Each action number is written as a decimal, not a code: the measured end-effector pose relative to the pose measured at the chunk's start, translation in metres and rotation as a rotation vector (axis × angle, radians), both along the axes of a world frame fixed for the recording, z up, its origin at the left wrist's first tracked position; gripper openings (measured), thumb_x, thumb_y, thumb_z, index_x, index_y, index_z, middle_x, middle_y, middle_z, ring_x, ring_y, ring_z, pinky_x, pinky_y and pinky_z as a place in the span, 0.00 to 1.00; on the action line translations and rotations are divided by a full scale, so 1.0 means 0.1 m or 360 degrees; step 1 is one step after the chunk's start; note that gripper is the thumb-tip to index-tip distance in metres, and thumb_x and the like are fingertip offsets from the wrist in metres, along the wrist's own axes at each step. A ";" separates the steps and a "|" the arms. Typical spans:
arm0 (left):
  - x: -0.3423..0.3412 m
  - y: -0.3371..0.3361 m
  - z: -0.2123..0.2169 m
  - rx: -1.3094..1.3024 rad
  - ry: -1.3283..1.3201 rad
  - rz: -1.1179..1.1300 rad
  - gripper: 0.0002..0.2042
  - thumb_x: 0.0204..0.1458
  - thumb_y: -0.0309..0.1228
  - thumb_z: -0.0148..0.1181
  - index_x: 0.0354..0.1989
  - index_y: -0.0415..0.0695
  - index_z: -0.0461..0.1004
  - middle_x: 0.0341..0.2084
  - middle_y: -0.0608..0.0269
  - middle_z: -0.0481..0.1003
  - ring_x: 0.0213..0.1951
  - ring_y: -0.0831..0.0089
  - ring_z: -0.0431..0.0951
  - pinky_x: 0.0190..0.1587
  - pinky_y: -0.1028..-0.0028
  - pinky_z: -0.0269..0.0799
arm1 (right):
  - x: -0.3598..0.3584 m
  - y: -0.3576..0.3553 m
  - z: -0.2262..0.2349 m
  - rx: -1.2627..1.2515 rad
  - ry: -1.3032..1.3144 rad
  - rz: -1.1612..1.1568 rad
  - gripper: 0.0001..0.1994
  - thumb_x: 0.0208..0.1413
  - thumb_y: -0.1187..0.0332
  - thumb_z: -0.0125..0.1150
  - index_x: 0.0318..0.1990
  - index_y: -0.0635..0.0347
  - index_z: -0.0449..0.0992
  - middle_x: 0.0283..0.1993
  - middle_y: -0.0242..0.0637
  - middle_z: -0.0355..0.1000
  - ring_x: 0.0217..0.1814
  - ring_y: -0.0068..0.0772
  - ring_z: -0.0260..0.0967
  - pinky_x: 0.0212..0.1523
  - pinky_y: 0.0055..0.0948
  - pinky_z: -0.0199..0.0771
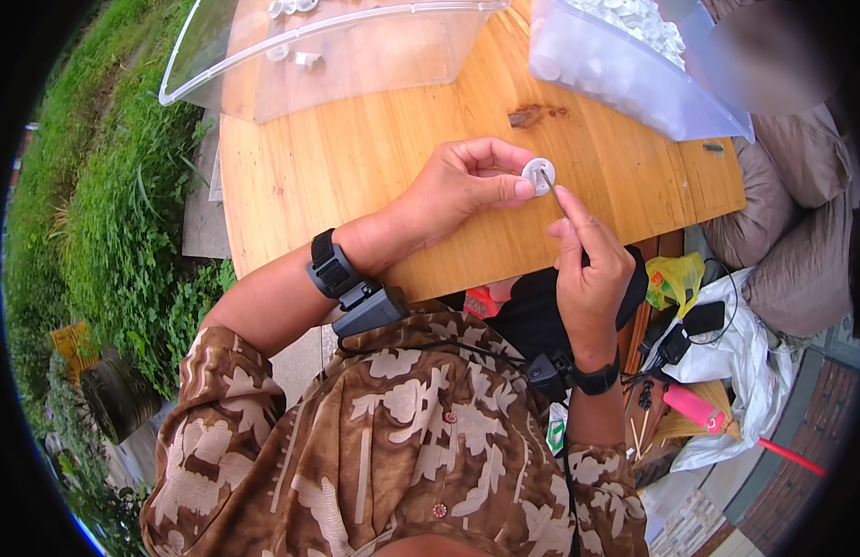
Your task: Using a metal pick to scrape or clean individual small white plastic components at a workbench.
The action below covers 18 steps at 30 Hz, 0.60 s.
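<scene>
Near the centre of the frame, slightly above it, the left hand point(449, 192) pinches a small round white plastic disc point(537, 165) between thumb and fingers. The right hand point(594, 267) pinches a thin dark rod-like tool point(549, 183), its tip at the disc's face. Both small things are above the light-brown wooden tabletop point(356, 158); a clear plastic bin point(393, 56) with a few white pieces stands upper left.

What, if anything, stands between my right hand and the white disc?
Only the thin dark tool your right hand holds, its tip at the white disc; nothing else visible is in the way.
</scene>
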State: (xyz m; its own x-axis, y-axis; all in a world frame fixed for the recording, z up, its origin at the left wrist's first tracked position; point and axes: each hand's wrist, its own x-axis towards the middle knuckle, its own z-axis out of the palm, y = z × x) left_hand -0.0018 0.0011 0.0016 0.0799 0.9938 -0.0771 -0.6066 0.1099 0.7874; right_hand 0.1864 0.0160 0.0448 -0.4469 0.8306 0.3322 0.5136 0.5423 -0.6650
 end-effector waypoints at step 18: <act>0.00 0.00 0.00 0.0019 0.0039 0.0005 0.13 0.53 0.24 0.62 0.47 0.37 0.73 0.42 0.59 0.77 0.45 0.74 0.77 0.50 0.76 0.74 | -0.02 -0.01 -0.01 0.0053 -0.0060 0.0017 0.18 0.52 0.83 0.53 0.50 0.58 0.76 0.28 0.43 0.73 0.30 0.37 0.75 0.31 0.31 0.73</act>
State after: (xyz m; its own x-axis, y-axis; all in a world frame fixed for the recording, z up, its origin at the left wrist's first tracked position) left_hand -0.0017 0.0007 0.0014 0.0748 0.9949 -0.0672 -0.5874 0.0984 0.8033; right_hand 0.1847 0.0150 0.0434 -0.4682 0.8146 0.3424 0.5323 0.5693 -0.6266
